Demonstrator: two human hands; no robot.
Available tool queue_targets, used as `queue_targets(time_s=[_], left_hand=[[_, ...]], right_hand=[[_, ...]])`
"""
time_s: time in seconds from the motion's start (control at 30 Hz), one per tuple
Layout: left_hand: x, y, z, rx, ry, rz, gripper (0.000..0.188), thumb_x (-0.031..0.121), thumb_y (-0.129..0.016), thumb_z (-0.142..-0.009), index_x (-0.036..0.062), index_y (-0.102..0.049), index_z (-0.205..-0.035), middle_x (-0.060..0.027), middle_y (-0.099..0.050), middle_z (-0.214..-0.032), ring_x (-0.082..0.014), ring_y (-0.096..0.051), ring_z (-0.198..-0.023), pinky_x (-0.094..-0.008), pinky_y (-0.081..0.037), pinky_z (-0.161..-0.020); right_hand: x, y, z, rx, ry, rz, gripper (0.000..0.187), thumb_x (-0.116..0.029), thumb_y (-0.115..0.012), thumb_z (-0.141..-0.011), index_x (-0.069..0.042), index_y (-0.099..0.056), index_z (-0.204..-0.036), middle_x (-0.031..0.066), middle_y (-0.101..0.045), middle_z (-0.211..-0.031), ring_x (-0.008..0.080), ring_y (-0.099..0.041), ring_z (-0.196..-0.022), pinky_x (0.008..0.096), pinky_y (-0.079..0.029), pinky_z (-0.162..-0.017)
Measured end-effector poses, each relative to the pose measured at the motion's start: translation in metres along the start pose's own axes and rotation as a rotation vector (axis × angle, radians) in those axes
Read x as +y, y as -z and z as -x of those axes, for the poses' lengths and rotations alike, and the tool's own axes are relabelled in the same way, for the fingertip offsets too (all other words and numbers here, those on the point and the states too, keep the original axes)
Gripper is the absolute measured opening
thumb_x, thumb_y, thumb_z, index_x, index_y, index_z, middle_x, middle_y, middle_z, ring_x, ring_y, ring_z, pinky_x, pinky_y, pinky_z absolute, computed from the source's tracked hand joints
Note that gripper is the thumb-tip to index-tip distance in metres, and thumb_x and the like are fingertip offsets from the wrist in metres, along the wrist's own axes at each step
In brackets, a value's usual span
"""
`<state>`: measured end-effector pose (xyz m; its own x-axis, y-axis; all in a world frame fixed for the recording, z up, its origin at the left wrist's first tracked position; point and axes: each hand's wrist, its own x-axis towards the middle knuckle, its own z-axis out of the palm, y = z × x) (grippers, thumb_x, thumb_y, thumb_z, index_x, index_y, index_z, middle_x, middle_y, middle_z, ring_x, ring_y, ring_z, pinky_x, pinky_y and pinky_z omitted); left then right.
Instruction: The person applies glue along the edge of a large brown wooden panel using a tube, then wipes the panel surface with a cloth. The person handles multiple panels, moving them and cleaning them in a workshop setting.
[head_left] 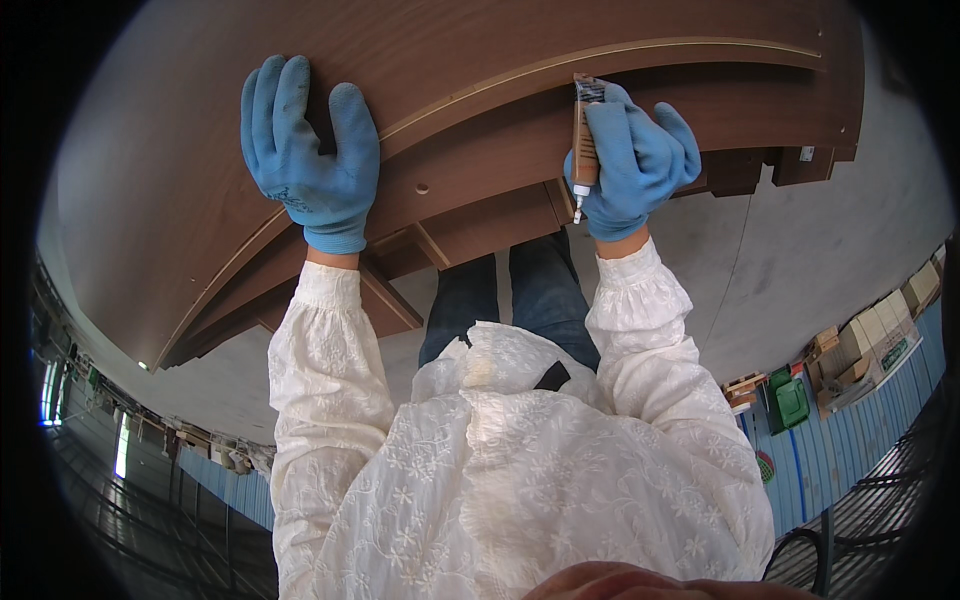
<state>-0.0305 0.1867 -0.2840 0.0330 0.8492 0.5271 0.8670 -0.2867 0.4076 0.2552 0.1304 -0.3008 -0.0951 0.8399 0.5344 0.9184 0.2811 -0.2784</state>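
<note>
My left hand (312, 165), in a blue work glove, rests with its fingers stretched out on a large brown wooden panel (450, 50). My right hand (645, 160), gloved the same way, grips a small tube (585, 140) with brown contents and a white nozzle. That nozzle points back toward my body, and the tube's flat end points away. Along the panel's near side runs a pale, unfinished-looking edge strip (600, 52). Below it lies another brown board (470, 195) with a small round hole (422, 189).
More brown boards (790, 165) jut out beneath the panel at the right, and a frame of wooden pieces (430, 245) sits under it near my legs. Beyond the grey floor (740, 270), at the right, are a green bin (789, 402) and cardboard pieces (875, 335).
</note>
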Motion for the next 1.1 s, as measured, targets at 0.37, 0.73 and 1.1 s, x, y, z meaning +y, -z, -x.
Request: queue_targets(time_s=[0.37, 0.73, 1.1], left_hand=[[0.002, 0.001, -0.002, -0.004, 0.015, -0.004, 0.039, 0.031, -0.073, -0.093, 0.0042, -0.073, -0.120, -0.0166, -0.071, -0.127, -0.0378, -0.064, -0.123, -0.0474, -0.048, -0.109], [0.002, 0.001, -0.003, -0.002, 0.007, -0.026, 0.039, 0.030, -0.075, -0.091, 0.0036, -0.073, -0.120, -0.0163, -0.071, -0.127, -0.0382, -0.064, -0.122, -0.0474, -0.049, -0.107], [0.002, 0.002, -0.002, 0.004, 0.015, -0.046, 0.039, 0.030, -0.075, -0.091, 0.0046, -0.074, -0.120, -0.0160, -0.071, -0.128, -0.0375, -0.064, -0.124, -0.0477, -0.049, -0.107]], right_hand=[[-0.006, 0.024, -0.014, -0.007, -0.043, -0.144, 0.032, -0.012, -0.083, -0.079, -0.013, -0.073, -0.110, 0.0037, -0.075, -0.103, 0.0207, -0.068, -0.091, 0.0380, -0.055, -0.090], [-0.017, 0.037, -0.060, -0.193, -0.400, -0.309, 0.015, -0.001, -0.078, -0.086, 0.001, -0.076, -0.100, 0.0078, -0.077, -0.088, 0.0173, -0.071, -0.072, 0.0278, -0.057, -0.064], [-0.018, 0.031, -0.058, -0.125, -0.294, -0.220, 0.014, -0.006, -0.080, -0.085, -0.003, -0.075, -0.098, 0.0075, -0.075, -0.085, 0.0205, -0.071, -0.070, 0.0297, -0.056, -0.063]])
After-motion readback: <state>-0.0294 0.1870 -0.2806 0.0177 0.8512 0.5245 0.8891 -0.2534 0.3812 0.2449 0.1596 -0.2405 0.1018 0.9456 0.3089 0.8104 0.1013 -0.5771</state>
